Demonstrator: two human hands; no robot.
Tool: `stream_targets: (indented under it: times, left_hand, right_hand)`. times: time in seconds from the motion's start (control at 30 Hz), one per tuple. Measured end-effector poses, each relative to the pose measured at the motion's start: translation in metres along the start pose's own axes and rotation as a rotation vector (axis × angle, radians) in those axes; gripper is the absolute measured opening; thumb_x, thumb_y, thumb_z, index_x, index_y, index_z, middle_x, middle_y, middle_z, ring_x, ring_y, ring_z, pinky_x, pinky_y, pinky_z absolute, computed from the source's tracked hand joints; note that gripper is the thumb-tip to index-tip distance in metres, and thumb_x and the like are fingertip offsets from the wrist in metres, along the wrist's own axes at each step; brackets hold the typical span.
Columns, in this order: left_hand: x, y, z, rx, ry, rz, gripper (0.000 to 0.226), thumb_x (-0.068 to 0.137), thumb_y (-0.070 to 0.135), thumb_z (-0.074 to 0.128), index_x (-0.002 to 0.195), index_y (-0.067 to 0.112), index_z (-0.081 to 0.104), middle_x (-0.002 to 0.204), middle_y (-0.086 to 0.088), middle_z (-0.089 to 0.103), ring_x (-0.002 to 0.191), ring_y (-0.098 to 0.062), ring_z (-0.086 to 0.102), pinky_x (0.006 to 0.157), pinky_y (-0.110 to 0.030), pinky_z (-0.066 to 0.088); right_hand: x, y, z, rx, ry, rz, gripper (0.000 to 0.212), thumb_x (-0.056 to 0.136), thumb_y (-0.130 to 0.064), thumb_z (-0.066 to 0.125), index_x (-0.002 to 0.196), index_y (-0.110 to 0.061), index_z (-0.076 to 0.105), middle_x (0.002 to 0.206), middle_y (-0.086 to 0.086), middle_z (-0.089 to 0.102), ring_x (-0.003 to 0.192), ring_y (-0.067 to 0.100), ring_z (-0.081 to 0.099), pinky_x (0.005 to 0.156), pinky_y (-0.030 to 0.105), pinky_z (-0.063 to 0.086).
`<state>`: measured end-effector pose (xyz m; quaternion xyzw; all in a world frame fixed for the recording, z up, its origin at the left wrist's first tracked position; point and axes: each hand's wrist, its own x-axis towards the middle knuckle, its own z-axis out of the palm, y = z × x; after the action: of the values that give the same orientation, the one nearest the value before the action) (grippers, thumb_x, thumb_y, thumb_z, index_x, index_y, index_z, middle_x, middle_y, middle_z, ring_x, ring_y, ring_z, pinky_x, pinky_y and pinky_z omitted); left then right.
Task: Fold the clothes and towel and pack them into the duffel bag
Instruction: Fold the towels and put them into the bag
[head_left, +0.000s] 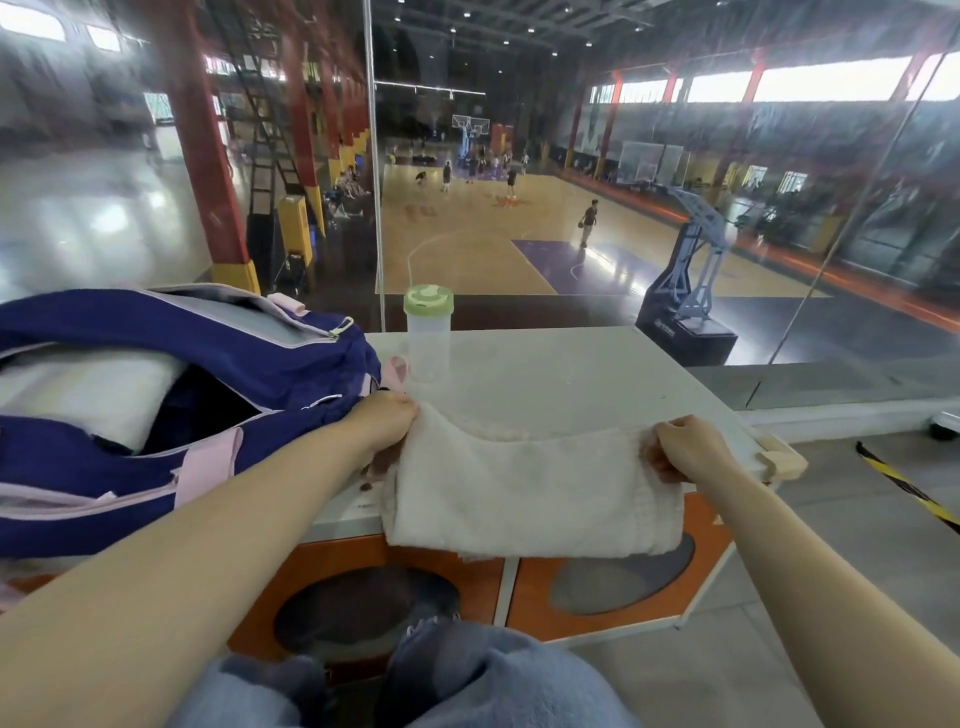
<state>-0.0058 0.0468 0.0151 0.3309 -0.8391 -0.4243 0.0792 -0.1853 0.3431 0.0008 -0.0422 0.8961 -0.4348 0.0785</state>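
A white towel (530, 493) hangs stretched between my two hands over the front edge of the white table (571, 374). My left hand (387, 421) pinches its upper left corner, and my right hand (685, 447) grips the upper right corner. The towel's top edge sags in the middle, and its lower part drapes below the table edge. To the left lies the open purple duffel bag (156, 395) with pink trim, and a folded white cloth (88, 395) is inside it.
A clear bottle with a green lid (428, 338) stands on the table just behind my left hand, next to the bag. A glass wall rises behind the table, overlooking a basketball court. An orange panel (597, 587) and my knees sit below the table.
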Motion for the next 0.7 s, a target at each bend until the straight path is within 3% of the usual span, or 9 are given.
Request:
stream_targets:
  times: [0.13,0.27,0.4,0.57,0.7]
  left_hand:
    - [0.012,-0.007,0.014,-0.002,0.063,-0.012,0.036,0.102,0.024,0.039,0.124,0.004,0.059,0.122,-0.018,0.061,0.109,-0.036,0.057,0.088,-0.036,0.046]
    - [0.016,-0.011,0.021,0.085,0.180,0.083,0.029,0.102,0.024,0.036,0.101,0.007,0.060,0.101,-0.011,0.060,0.089,-0.028,0.053,0.075,-0.033,0.040]
    - [0.018,-0.008,0.025,0.027,0.219,0.115,0.027,0.102,0.024,0.037,0.094,0.010,0.057,0.097,-0.012,0.060,0.087,-0.027,0.052,0.070,-0.032,0.035]
    - [0.022,-0.005,0.029,-0.211,0.216,-0.015,0.032,0.102,0.020,0.034,0.109,0.003,0.060,0.114,-0.019,0.060,0.099,-0.032,0.054,0.081,-0.034,0.041]
    - [0.022,0.003,0.031,-0.089,0.256,0.035,0.039,0.103,0.019,0.029,0.134,0.003,0.049,0.113,-0.017,0.058,0.105,-0.037,0.054,0.081,-0.035,0.039]
  right_hand:
    - [0.006,0.006,-0.003,-0.147,0.011,-0.051,0.031,0.087,-0.011,0.045,0.060,-0.003,0.058,0.056,0.014,0.060,0.051,0.026,0.055,0.055,0.032,0.050]
    - [0.009,0.015,-0.006,-0.350,0.075,-0.093,0.025,0.089,-0.026,0.051,0.072,-0.008,0.058,0.069,0.007,0.061,0.064,0.023,0.056,0.055,0.028,0.038]
    - [0.016,0.028,-0.004,-0.415,0.098,-0.125,0.022,0.090,-0.034,0.055,0.090,-0.013,0.060,0.087,0.005,0.063,0.085,0.025,0.058,0.069,0.034,0.044]
    - [0.017,0.029,-0.003,-0.420,0.130,-0.170,0.021,0.094,-0.028,0.048,0.096,-0.008,0.052,0.087,0.009,0.061,0.082,0.028,0.058,0.070,0.036,0.046]
    - [0.019,0.024,-0.003,-0.363,0.089,-0.116,0.022,0.094,-0.024,0.048,0.104,-0.005,0.050,0.093,0.014,0.063,0.081,0.029,0.059,0.069,0.036,0.047]
